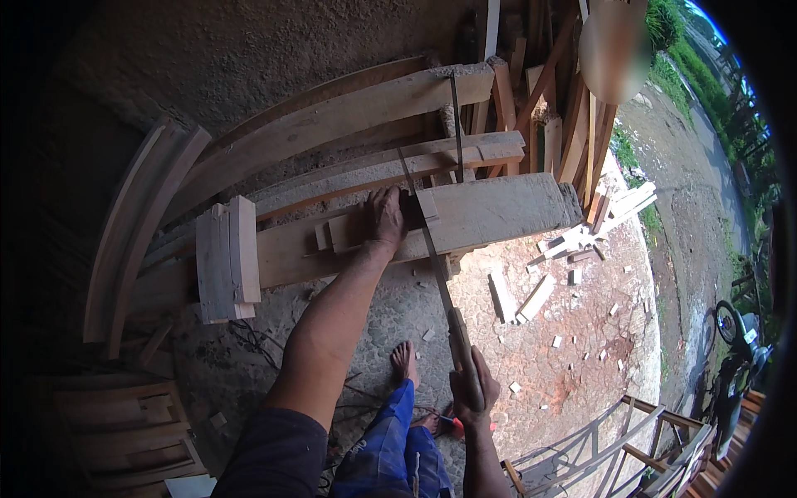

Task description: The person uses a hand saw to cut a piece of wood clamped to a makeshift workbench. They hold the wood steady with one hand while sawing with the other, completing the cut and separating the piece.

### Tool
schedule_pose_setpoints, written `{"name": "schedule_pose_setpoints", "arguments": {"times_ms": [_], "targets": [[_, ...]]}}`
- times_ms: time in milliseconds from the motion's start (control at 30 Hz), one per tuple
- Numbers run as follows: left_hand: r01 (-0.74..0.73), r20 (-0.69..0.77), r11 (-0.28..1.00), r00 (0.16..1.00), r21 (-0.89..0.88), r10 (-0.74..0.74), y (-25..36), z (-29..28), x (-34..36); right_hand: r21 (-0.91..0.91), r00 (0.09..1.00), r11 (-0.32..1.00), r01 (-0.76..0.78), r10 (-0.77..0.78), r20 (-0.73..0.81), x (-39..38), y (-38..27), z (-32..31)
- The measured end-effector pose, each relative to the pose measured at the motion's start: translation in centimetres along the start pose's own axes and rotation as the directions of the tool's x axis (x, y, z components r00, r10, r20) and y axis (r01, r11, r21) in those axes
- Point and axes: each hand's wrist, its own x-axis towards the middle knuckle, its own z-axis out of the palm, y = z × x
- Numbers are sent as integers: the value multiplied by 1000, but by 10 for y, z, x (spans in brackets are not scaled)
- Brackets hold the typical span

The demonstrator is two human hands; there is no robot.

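My right hand [475, 386] is closed round the handle of a hand saw [438, 261], whose long narrow blade slants away across the work plank [506, 207]. The blade lies against the right end of a small wooden piece [342, 232] on the plank. My left hand [386, 217] grips that piece from above, pressing it onto the plank just left of the blade. A short pale offcut [427, 204] shows on the blade's right side. The left fingertips are partly hidden, and how deep the cut goes cannot be seen.
Long beams [349, 112] run behind the plank, crossed by a thin dark strip [457, 124]. Stacked short boards [228, 257] rest at left. Upright timber [573, 133] leans at the back. Offcuts [535, 299] litter the ground at right; a wooden frame [656, 440] stands lower right.
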Motion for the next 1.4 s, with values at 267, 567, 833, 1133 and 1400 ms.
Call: {"name": "schedule_pose_setpoints", "arguments": {"times_ms": [267, 567, 833, 1133, 1400], "targets": [[55, -7, 997, 998, 45, -55, -37, 2, 28, 177, 998, 983, -41, 33, 51, 8, -2, 5], [-255, 171, 967, 952, -23, 255, -25, -45, -24, 2, 955, 956, -292, 291, -54, 2, -28, -42], [-158, 586, 987, 798, -21, 140, -16, -78, -8, 164, 998, 985, -51, 45, 39, -4, -61, -62], [-203, 490, 977, 859, 59, 149, -20, -40, -24, 218, 983, 967, -132, 100, 151, 1, -107, -77], [-231, 499, 955, 859, 184, 112, -9, -49, -31, 170, 979, 979, -112, 79, 190, 2, -105, -86]]}}
